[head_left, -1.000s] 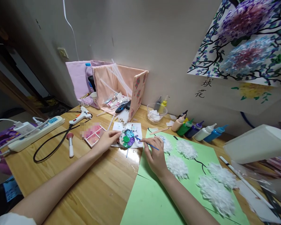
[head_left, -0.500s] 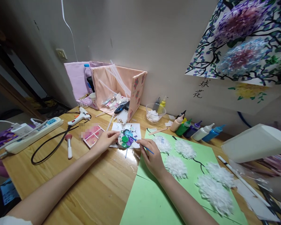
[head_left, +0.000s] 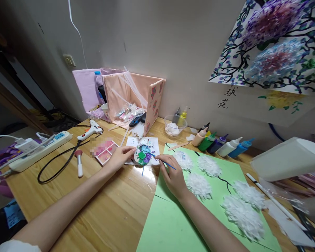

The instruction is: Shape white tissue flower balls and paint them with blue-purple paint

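My left hand (head_left: 123,156) pinches the left edge of a small round palette (head_left: 141,155) smeared with green, blue and purple paint. Between the fingers of my right hand (head_left: 173,173) is a thin blue paintbrush (head_left: 166,163), its tip at the palette's right side. Beneath the palette lies a paint-stained white paper (head_left: 154,142). My right forearm crosses a green sheet (head_left: 160,220) bearing several fluffy white paper flowers (head_left: 209,166); one at the upper left (head_left: 183,160) has blue marks.
Several paint bottles (head_left: 211,142) and a clear bowl (head_left: 175,125) stand at the back. Leftward are a glue gun (head_left: 90,131), a power strip (head_left: 42,151), a makeup brush (head_left: 79,163) and a pink palette case (head_left: 106,152). A pink fabric box (head_left: 154,105) stands against the wall.
The view has shifted slightly. My left hand still holds the palette, and the brush in my right hand stays at its right side with little visible movement.
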`<action>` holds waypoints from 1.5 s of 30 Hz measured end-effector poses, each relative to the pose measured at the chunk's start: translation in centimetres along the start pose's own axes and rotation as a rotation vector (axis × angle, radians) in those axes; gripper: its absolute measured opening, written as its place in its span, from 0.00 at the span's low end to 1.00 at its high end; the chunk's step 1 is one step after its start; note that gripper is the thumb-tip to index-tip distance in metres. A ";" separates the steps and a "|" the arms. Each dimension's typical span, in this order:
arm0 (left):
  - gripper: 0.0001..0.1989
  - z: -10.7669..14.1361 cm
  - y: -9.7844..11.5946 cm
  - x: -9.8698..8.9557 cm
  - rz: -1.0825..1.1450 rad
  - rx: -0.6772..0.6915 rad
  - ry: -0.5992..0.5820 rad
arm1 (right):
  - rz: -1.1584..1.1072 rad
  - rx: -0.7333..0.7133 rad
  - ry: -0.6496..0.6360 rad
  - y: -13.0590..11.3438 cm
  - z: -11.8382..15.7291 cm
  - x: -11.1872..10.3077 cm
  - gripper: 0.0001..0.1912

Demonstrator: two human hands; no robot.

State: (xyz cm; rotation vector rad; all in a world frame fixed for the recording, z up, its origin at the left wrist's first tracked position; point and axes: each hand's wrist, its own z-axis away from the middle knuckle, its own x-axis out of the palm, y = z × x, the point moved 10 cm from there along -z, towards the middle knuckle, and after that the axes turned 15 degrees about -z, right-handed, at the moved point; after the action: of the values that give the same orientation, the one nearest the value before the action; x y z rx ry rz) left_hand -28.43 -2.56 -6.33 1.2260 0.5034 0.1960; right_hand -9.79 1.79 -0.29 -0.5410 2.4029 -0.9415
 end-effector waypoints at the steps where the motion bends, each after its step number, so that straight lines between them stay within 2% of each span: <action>1: 0.22 0.0 0.0 0.0 0.000 -0.002 -0.001 | 0.001 0.002 0.008 0.1 0.0 -0.1 0.13; 7: 0.22 0.0 -0.2 0.0 -0.018 -0.008 0.003 | 0.045 0.057 0.090 0.6 0.1 -1.1 0.10; 14: 0.22 0.0 0.0 -0.1 -0.031 0.012 0.009 | 0.019 0.017 0.005 0.0 0.0 -0.1 0.12; 21: 0.23 0.0 0.1 -0.2 -0.058 0.014 -0.002 | 0.081 0.076 0.101 0.5 0.0 -1.2 0.10; 28: 0.22 -0.2 -0.1 0.1 -0.070 0.021 -0.022 | 0.044 0.012 0.018 -0.4 0.0 -0.1 0.11; 37: 0.22 0.1 -0.1 -0.1 -0.046 -0.019 -0.001 | 0.113 0.049 0.117 0.1 0.0 -1.2 0.11; 45: 0.22 0.0 -0.3 0.1 -0.022 -0.033 -0.012 | 0.118 0.057 0.104 0.0 0.0 -1.1 0.09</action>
State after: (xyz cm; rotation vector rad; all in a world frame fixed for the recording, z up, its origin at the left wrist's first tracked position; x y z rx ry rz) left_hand -28.39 -2.62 -6.62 1.1885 0.5013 0.1778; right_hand -8.89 2.33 0.03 -0.3331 2.4609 -1.0055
